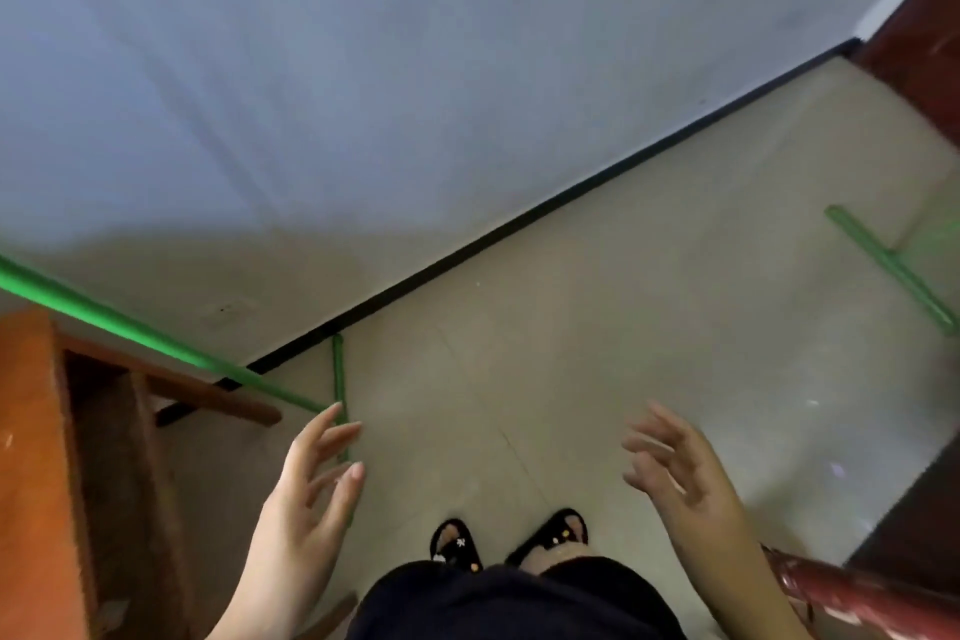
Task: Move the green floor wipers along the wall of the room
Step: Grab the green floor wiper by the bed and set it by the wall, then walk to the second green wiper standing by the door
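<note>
One green floor wiper leans against the wall at the left; its long handle (130, 330) slants down to its blade (338, 379) on the floor by the black skirting. A second green wiper blade (891, 265) lies on the floor at the right, its handle blurred toward the frame edge. My left hand (306, 489) hovers open just in front of the first wiper's blade, not touching it. My right hand (680, 473) is raised open over bare floor, holding nothing.
An orange-brown wooden table (36, 457) with its legs stands at the left. The pale wall (415, 94) meets the beige tile floor at a black skirting (571, 192). Dark red furniture (919, 57) sits at the upper right, a shiny red object (857, 598) at the lower right.
</note>
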Demonstrator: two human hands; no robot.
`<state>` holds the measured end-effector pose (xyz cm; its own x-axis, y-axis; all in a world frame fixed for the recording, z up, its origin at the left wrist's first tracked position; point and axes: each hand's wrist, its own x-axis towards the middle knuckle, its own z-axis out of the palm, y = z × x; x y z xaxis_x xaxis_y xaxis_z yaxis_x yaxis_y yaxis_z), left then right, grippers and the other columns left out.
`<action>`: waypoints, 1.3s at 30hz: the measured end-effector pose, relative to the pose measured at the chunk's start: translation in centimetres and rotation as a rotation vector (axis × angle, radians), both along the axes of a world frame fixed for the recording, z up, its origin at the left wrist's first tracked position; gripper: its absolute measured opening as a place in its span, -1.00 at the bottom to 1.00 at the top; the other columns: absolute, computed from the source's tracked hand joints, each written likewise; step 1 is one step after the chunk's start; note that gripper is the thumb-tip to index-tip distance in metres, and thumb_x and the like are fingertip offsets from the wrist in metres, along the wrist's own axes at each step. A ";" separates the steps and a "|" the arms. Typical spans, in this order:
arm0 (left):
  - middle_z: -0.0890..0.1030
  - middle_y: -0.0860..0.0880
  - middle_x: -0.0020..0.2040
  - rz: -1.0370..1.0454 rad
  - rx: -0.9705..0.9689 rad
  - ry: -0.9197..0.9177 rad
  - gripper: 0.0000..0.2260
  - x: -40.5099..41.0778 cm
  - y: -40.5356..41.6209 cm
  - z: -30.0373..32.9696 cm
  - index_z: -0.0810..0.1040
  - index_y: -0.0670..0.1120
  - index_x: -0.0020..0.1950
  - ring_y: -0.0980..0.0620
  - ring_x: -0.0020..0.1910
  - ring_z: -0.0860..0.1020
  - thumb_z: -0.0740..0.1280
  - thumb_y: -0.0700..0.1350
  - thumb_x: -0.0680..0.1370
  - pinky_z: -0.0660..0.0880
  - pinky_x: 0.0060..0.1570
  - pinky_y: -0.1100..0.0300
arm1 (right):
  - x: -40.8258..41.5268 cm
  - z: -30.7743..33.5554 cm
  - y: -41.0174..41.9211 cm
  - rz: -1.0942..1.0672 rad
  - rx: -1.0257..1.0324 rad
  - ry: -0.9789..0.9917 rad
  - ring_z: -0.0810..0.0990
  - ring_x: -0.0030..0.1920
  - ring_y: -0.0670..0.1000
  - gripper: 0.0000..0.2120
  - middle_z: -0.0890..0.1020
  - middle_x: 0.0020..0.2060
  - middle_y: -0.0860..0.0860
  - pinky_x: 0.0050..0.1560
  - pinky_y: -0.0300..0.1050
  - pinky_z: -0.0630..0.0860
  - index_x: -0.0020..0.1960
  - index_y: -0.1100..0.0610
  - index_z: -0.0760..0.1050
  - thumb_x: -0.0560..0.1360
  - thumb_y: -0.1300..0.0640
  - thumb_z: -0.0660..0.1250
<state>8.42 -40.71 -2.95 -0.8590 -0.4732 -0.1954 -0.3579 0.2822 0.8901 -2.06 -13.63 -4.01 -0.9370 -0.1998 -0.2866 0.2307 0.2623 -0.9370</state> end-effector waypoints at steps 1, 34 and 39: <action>0.50 0.39 0.08 -0.020 -0.002 -0.009 -0.54 -0.6 1.2 -0.3 0.27 0.53 0.08 0.39 0.08 0.48 0.23 -0.01 0.38 0.38 0.01 0.59 | 0.5 -0.1 1.4 -0.054 -0.001 -0.005 0.58 0.09 -0.13 -0.70 0.58 0.06 -0.25 0.12 0.07 0.53 0.09 -0.32 0.43 0.38 -0.15 0.34; 0.52 0.32 0.07 -0.789 0.035 -0.030 -0.69 -52.0 26.4 -2.5 0.30 0.42 0.10 0.29 0.08 0.52 0.24 0.06 0.44 0.42 -0.04 0.33 | -26.7 -3.6 23.5 -1.173 -0.043 0.065 0.61 -0.07 -0.15 -0.65 0.59 0.03 -0.05 -0.15 -0.34 0.57 0.02 -0.15 0.46 0.46 0.31 0.25; 0.60 0.12 0.00 -0.927 0.025 -0.082 -0.58 -59.2 32.8 -3.0 0.31 0.26 0.11 0.32 0.05 0.51 0.24 -0.26 0.50 0.46 -0.10 0.51 | -31.3 -4.3 28.6 -1.308 -0.046 0.060 0.61 -0.14 -0.22 -0.62 0.58 0.02 -0.04 -0.22 -0.39 0.55 0.01 -0.15 0.45 0.46 0.34 0.24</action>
